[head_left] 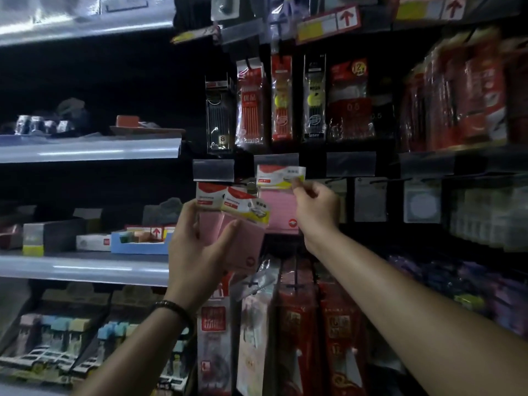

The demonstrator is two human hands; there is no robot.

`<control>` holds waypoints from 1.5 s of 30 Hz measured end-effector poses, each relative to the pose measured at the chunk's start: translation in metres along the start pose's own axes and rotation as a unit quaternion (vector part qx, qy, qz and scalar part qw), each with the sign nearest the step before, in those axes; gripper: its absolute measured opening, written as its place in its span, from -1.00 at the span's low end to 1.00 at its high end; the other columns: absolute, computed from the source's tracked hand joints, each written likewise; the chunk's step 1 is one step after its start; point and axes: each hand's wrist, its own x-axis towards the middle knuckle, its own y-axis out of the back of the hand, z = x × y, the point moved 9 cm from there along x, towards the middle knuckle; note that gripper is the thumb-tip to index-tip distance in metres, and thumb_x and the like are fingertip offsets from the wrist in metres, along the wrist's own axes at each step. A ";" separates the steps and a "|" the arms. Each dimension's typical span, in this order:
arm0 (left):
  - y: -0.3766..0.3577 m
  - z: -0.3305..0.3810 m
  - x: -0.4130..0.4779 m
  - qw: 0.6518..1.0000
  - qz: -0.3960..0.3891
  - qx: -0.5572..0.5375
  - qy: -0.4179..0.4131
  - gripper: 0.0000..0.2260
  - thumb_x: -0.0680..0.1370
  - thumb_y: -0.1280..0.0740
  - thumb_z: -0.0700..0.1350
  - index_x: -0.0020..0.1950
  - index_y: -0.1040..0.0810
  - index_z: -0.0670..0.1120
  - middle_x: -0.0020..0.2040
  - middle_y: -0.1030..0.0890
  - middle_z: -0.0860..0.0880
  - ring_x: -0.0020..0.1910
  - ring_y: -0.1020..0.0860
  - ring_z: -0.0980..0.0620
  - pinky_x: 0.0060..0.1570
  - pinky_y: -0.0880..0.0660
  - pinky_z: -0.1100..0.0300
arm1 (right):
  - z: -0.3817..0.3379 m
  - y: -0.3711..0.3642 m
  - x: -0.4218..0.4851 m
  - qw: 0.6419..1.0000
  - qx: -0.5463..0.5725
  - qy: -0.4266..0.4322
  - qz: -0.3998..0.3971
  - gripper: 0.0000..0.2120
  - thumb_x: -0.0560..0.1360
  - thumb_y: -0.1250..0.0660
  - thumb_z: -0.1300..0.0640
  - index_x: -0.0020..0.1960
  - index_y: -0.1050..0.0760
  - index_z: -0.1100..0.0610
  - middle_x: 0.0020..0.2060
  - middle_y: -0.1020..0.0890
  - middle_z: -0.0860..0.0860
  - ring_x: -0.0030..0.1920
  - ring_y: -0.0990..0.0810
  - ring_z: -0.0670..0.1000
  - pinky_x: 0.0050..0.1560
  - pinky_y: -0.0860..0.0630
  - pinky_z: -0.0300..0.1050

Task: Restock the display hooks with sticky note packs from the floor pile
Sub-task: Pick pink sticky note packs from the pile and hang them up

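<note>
Left hand (194, 252) grips two spare pink sticky note packs (248, 245), red-white card headers, kept close as supply; right hand (315, 207) pinches third pack (278, 211) by its header, likely seating it on hidden hook.

Pink sticky note packs (278, 207) counted: 3, of which 2 were in left hand (197, 247), 1 in right hand (314, 207). Dark label holders (351, 164): 4. Bracelet (174, 308): 1.

Header print on the pink packs (243, 247) is blurred past reading, and the left hand (197, 252) hides their lower corners.
</note>
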 end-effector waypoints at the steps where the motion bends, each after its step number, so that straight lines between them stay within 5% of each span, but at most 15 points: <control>1: -0.002 -0.002 0.001 1.000 -0.001 -0.007 0.000 -0.66 0.55 -0.53 -0.03 0.26 -0.51 0.03 0.16 -0.69 0.10 0.04 -0.71 0.12 -0.15 -0.72 0.12 | -0.002 0.000 0.003 1.000 -0.005 0.012 0.007 -0.79 0.64 -0.45 -0.07 -0.06 -0.67 0.04 -0.27 -0.67 -0.08 -0.29 -0.59 -0.08 -0.39 -0.46 -0.21; 6: -0.013 -0.010 0.003 0.999 -0.010 -0.030 0.007 -0.63 0.55 -0.54 -0.07 0.28 -0.51 0.02 0.17 -0.69 0.05 0.04 -0.72 0.09 -0.18 -0.67 0.26 | -0.007 -0.003 0.010 0.998 -0.033 0.047 0.023 -0.75 0.61 -0.48 0.02 -0.23 -0.63 0.02 -0.35 -0.65 -0.10 -0.30 -0.60 -0.04 -0.18 -0.69 0.08; 11: -0.015 -0.010 0.004 0.999 -0.004 -0.042 0.001 -0.58 0.54 -0.54 -0.07 0.34 -0.49 0.07 0.19 -0.68 0.09 0.07 -0.70 0.13 -0.12 -0.67 0.27 | -0.004 -0.008 0.014 0.999 -0.023 0.024 0.031 -0.76 0.56 -0.44 0.05 -0.28 -0.61 0.02 -0.41 -0.63 -0.09 -0.31 -0.68 0.07 -0.23 -0.71 0.29; 20: -0.016 -0.017 0.007 0.999 -0.002 -0.047 0.002 -0.55 0.55 -0.54 -0.08 0.39 -0.48 0.06 0.25 -0.67 0.07 0.12 -0.70 0.05 -0.10 -0.68 0.27 | -0.003 -0.010 0.030 0.988 -0.132 0.058 0.055 -0.69 0.58 -0.46 -0.04 -0.24 -0.55 0.12 -0.37 -0.66 -0.01 -0.27 -0.68 0.12 -0.13 -0.68 0.09; 28: -0.032 -0.026 0.005 0.994 -0.027 -0.095 0.047 -0.62 0.60 -0.49 -0.13 0.38 -0.49 -0.01 0.24 -0.68 0.04 0.12 -0.70 0.14 -0.14 -0.67 0.27 | -0.010 -0.006 0.041 0.952 -0.292 0.079 0.044 -0.61 0.61 -0.44 -0.15 -0.21 -0.51 0.12 -0.35 -0.63 -0.01 -0.29 -0.64 0.05 -0.29 -0.52 -0.13; 37: -0.055 -0.025 -0.007 0.986 -0.037 -0.140 0.086 -0.71 0.65 -0.43 -0.08 0.35 -0.49 0.02 0.22 -0.69 0.02 0.11 -0.73 0.06 -0.07 -0.73 0.00 | 0.000 0.012 -0.015 0.983 -0.158 0.051 -0.074 -0.60 0.62 -0.40 -0.14 -0.24 -0.55 0.13 -0.42 -0.56 -0.07 -0.39 -0.51 -0.09 -0.42 -0.36 -0.19; 40: -0.064 -0.020 -0.011 0.985 -0.043 -0.139 0.091 -0.72 0.65 -0.43 -0.07 0.33 -0.48 0.01 0.20 -0.68 -0.01 0.08 -0.74 0.00 -0.11 -0.74 -0.17 | 0.021 0.006 -0.036 0.982 -0.095 0.002 -0.163 -0.50 0.58 -0.43 -0.22 -0.15 -0.59 0.25 -0.39 -0.55 0.14 -0.39 -0.53 0.01 -0.40 -0.42 -0.03; 45: -0.067 -0.015 -0.009 0.987 -0.043 -0.126 0.088 -0.72 0.62 -0.46 -0.06 0.30 -0.51 0.01 0.20 -0.69 0.01 0.09 -0.73 0.06 -0.04 -0.73 -0.02 | 0.022 0.009 -0.031 0.989 -0.053 -0.006 -0.134 -0.53 0.58 -0.45 -0.15 -0.16 -0.53 0.27 -0.40 -0.54 0.16 -0.40 -0.55 0.17 -0.34 -0.44 -0.03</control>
